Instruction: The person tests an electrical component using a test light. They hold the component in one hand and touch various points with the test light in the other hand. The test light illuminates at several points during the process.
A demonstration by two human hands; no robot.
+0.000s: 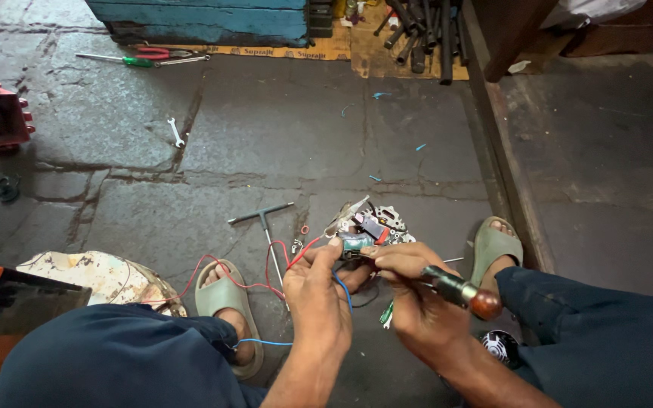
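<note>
Small part (357,243) between both hands' fingers (334,253)

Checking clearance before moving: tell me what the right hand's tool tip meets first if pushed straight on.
The right hand points the screwdriver up-left; its tip seems already at the small green part pinched by the left hand. Depth is unclear.

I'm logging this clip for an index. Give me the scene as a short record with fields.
setting: stone floor, person squatting in sandals
left hand: left hand pinches a small green part with red wire and blue wire
right hand: right hand grips a tool with a wooden knob, tip at the part
nearby: T-handle wrench, small spanner, metal parts cluster
</note>
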